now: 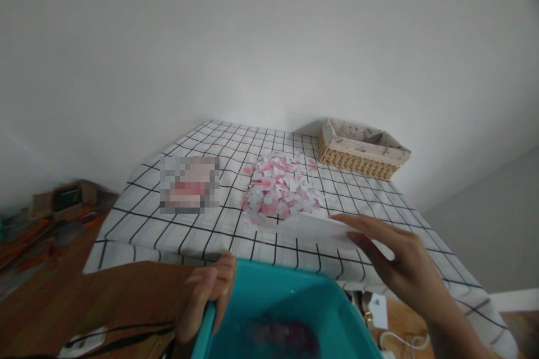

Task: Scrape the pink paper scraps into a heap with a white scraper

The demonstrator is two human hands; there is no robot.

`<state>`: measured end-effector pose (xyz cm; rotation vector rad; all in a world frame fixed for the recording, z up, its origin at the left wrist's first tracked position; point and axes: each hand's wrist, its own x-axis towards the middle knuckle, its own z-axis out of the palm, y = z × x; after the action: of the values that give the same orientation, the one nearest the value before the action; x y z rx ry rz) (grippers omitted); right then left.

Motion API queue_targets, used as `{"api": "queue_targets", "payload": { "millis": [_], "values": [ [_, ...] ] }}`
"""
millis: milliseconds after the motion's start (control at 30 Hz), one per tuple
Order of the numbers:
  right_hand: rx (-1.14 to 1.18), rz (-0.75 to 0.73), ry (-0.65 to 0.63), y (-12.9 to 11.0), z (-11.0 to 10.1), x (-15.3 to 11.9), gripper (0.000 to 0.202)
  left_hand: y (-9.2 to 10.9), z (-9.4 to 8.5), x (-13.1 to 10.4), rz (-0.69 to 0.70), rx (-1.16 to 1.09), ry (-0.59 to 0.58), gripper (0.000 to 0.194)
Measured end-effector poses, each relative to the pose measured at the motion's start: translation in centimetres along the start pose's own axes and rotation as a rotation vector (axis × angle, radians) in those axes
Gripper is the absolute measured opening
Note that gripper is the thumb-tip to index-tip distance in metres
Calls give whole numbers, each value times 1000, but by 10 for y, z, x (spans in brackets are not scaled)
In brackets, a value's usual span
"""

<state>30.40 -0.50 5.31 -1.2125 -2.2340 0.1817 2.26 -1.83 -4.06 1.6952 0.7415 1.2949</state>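
Observation:
My left hand (211, 287) is closed round the left rim of a teal bin (290, 286), which stands against the table's front edge. Between the thumb and fingers of my right hand (393, 252) is a thin white sheet (318, 229), held nearly flat just above the cloth. The sheet's far left end touches or lies very near a heap of torn pink and white paper scraps (280, 185) in the middle of the table. Inside the bin, something dark reddish (280, 336) shows blurred at the bottom.
A checked white cloth (236, 146) covers the table. A lined wicker basket (357, 158) stands at the back right. At the left lies a pixelated, pinkish object (189, 185). On the wooden floor are a box (69, 199), a power strip (84, 342) and cables.

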Motion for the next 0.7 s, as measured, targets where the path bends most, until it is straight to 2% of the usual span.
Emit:
{"api": "queue_targets", "payload": {
  "millis": [200,333,600,700],
  "values": [
    [67,-21,-69,-8,14,10,35,-1,-1,-1,-5,22,-12,68],
    [71,-35,-64,-8,18,13,37,0,-1,-1,-21,12,-7,69],
    [104,-94,-151,-9,10,10,37,6,3,0,-28,-29,19,67],
    [90,-99,-98,-9,9,11,36,3,3,0,-25,-10,19,68]
  ]
}}
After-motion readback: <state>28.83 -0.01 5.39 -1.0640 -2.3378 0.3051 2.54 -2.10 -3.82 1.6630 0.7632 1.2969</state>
